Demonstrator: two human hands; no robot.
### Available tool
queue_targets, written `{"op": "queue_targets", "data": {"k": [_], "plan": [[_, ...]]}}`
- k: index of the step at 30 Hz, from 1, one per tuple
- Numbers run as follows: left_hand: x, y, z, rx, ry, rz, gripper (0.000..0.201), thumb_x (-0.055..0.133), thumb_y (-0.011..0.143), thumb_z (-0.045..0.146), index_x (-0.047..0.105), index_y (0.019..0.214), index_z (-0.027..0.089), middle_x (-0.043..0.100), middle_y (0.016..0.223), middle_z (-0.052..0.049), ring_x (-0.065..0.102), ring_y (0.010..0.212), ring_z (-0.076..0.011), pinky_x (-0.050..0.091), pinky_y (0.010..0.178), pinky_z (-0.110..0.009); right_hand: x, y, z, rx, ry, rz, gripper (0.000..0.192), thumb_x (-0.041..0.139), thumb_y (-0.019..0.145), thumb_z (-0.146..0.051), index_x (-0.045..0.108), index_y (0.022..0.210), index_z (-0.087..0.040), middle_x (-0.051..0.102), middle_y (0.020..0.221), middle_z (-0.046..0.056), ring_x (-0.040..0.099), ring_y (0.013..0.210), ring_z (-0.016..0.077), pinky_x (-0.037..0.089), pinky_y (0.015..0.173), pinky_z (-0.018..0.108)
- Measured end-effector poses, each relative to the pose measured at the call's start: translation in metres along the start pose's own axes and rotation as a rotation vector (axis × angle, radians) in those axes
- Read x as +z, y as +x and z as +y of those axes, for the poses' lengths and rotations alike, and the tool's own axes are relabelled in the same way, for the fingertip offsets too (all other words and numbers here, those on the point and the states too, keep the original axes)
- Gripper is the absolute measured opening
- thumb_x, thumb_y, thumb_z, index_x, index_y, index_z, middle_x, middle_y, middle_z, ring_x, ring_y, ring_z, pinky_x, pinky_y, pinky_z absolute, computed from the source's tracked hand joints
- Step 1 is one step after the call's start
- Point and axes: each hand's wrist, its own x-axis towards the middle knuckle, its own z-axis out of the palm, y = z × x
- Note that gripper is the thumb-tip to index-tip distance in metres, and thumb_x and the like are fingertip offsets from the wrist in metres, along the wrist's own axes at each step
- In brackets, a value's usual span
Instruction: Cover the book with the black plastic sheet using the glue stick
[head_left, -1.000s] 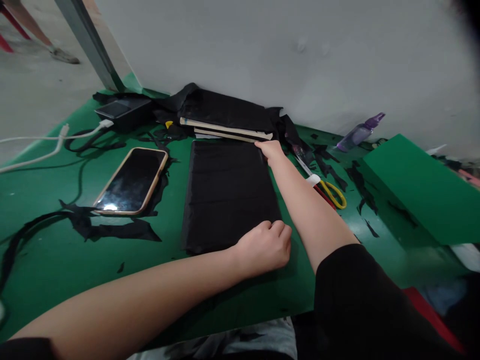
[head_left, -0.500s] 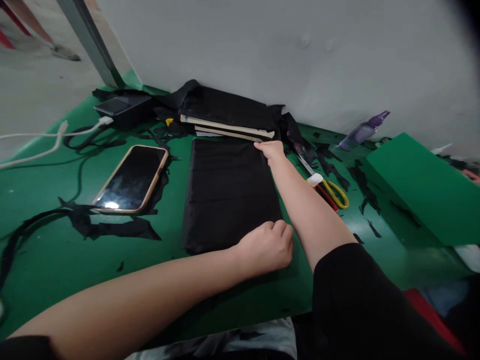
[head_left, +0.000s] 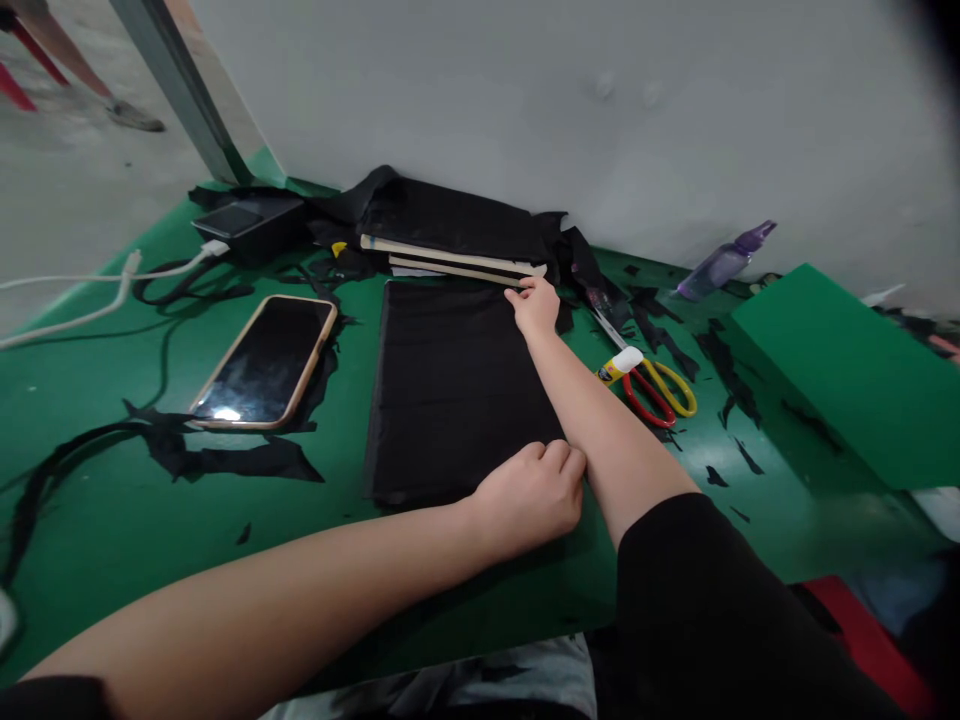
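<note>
A flat rectangular piece covered in black cloth (head_left: 457, 390) lies on the green table in front of me. My left hand (head_left: 534, 490) is closed at its near right corner, fingers curled over the cloth's edge. At the far right corner, my right hand (head_left: 537, 306) has bent fingers and thumb closed on the cloth edge; the fingertips are partly hidden. Just beyond it sits a stack of black-covered boards (head_left: 457, 225) with pale edges. Scissors (head_left: 651, 390) with red and yellow handles and a glue stick (head_left: 621, 365) lie beside my right forearm.
A phone (head_left: 266, 360) lies to the left, near a black box with a white cable (head_left: 217, 247). Black scraps (head_left: 240, 457) are scattered around. A purple bottle (head_left: 727, 262) and a green box (head_left: 855, 380) stand right. A grey wall (head_left: 562, 110) rises behind.
My right hand has shifted slightly left and its fingers are more bent. The right forearm has moved left, uncovering more of the glue stick and scissors. My left hand stays in place.
</note>
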Motion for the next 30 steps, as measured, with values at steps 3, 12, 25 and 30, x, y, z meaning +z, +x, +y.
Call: {"op": "queue_targets", "data": {"k": [3,12,25,30], "plan": [[-0.001,-0.001,0.001,0.004,-0.018,-0.043,0.024,0.039,0.09,0.013,0.058,0.076,0.012,0.049,0.078,-0.008,0.049,0.072,-0.0189,0.028,0.049,-0.031,-0.001,-0.006,-0.005,-0.094,-0.091,0.049,0.014,0.062,0.078,-0.022,0.065,0.091,-0.017,0.059,0.103,0.009,0.056,0.093,0.0205,0.044,0.08,0.033],[-0.054,0.008,-0.013,-0.213,-0.236,-0.243,0.02,0.051,0.087,0.027,0.064,0.081,0.014,0.058,0.075,-0.006,0.055,0.066,-0.0174,0.035,0.048,-0.028,-0.004,-0.012,-0.003,-0.328,-0.352,0.04,0.026,0.048,0.087,-0.027,0.068,0.073,-0.017,0.062,0.09,0.009,0.051,0.088,0.024,0.044,0.074,0.038],[0.007,-0.04,-0.187,-0.908,0.072,-0.18,0.071,0.03,0.092,0.052,0.03,0.14,-0.001,0.025,0.148,-0.022,0.017,0.14,-0.0327,0.022,0.111,-0.045,-0.007,-0.016,-0.011,-0.318,-0.344,-0.053,0.029,0.041,0.087,-0.025,0.067,0.081,-0.015,0.064,0.096,0.013,0.056,0.094,0.0262,0.047,0.075,0.038],[0.005,-0.045,-0.192,-0.927,0.062,-0.229,0.078,0.023,0.091,0.059,0.026,0.142,0.001,0.022,0.15,-0.019,0.014,0.141,-0.0297,0.022,0.112,-0.044,-0.015,-0.024,-0.01,-0.33,-0.326,-0.195,0.039,0.043,0.087,-0.034,0.063,0.113,-0.012,0.06,0.118,0.014,0.056,0.106,0.0278,0.046,0.089,0.041]]}}
